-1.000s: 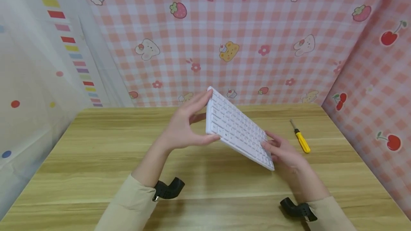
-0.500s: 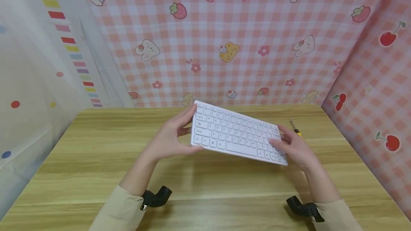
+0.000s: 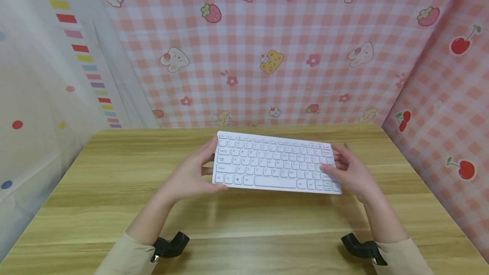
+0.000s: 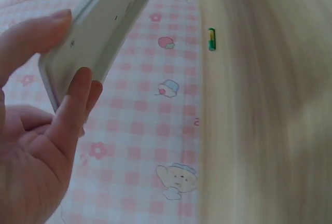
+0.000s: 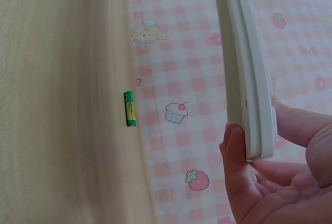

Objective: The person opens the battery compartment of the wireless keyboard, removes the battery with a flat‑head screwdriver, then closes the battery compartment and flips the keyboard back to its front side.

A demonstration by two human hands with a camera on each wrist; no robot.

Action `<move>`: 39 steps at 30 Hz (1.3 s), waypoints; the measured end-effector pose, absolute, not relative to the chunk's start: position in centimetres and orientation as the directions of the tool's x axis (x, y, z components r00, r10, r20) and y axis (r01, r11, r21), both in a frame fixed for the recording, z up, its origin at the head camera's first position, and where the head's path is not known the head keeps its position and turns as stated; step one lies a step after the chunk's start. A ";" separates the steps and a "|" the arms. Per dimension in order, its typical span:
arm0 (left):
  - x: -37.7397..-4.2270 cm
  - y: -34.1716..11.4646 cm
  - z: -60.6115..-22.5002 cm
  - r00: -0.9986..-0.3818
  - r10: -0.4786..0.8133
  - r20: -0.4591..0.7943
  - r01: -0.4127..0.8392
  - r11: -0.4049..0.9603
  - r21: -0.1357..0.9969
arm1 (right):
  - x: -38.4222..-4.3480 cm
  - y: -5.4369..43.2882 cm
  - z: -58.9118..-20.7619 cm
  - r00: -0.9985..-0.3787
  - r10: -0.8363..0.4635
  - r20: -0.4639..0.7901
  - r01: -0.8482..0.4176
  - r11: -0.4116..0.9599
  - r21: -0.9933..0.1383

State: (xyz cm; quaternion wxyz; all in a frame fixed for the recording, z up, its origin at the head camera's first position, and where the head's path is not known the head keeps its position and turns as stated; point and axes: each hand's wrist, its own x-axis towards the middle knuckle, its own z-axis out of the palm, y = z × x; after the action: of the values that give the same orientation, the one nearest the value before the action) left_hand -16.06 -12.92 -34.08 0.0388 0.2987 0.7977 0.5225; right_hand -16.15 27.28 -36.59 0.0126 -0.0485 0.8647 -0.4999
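A white keyboard (image 3: 273,162) is held up over the table, keys facing the head camera and its right end slightly lower. My left hand (image 3: 195,171) grips its left end, thumb at the near corner and a finger at the far corner. In the left wrist view the fingers (image 4: 72,105) reach onto its pale underside. The right end is pinched by my right hand (image 3: 353,175), thumb on the keys and fingers behind. The right wrist view shows the keyboard's edge (image 5: 254,94) between thumb and fingers.
A green and yellow battery (image 5: 129,109) lies on the wooden table (image 3: 244,232) near its back edge, hidden behind the keyboard in the head view. The screwdriver's metal shaft (image 3: 346,145) shows past my right hand, which covers its handle. Patterned cloth (image 3: 267,33) hangs behind the table.
The keyboard has swung from a steep slant to nearly level, with its keys turned toward the head camera. My left hand has moved left and down; my right hand shifted right, covering the screwdriver's yellow handle.
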 end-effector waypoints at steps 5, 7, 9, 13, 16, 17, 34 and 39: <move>-15.7 -14.3 -34.8 -0.857 0.469 0.214 0.373 0.279 0.885 | -15.6 26.7 -35.8 -0.992 -0.120 0.044 -0.100 0.519 -0.849; -15.7 -14.8 -35.1 -0.863 0.457 0.217 0.369 0.276 0.888 | -15.6 26.4 -35.6 -0.992 -0.116 0.048 -0.103 0.529 -0.842; -15.7 -15.2 -35.4 -0.864 0.451 0.222 0.373 0.281 0.884 | -15.6 26.1 -35.4 -0.992 -0.114 0.056 -0.109 0.534 -0.838; -15.6 -15.8 -35.8 -0.865 0.452 0.218 0.377 0.299 0.877 | -15.6 25.7 -35.3 -0.991 -0.122 0.064 -0.119 0.532 -0.838; -15.6 -16.2 -36.2 -0.873 0.448 0.194 0.364 0.330 0.871 | -15.7 25.5 -35.5 -0.989 -0.137 0.057 -0.121 0.521 -0.845; -15.6 -16.3 -36.3 -0.873 0.449 0.188 0.363 0.343 0.867 | -15.7 25.5 -35.6 -0.989 -0.141 0.055 -0.121 0.520 -0.845; -14.7 -17.1 -40.0 -0.893 0.449 0.027 0.289 0.527 0.799 | -16.9 24.3 -39.2 -0.975 -0.221 -0.030 -0.133 0.684 -0.717; -14.6 -17.3 -40.4 -0.897 0.441 -0.010 0.259 0.545 0.797 | -17.2 24.0 -39.7 -0.972 -0.227 -0.056 -0.120 0.691 -0.713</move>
State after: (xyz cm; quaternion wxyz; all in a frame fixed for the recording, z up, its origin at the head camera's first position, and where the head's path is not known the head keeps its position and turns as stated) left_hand -14.64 -17.33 -40.45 0.1050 0.2008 0.8726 0.4327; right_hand -17.20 23.98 -39.74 0.0699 -0.0946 0.9169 -0.3815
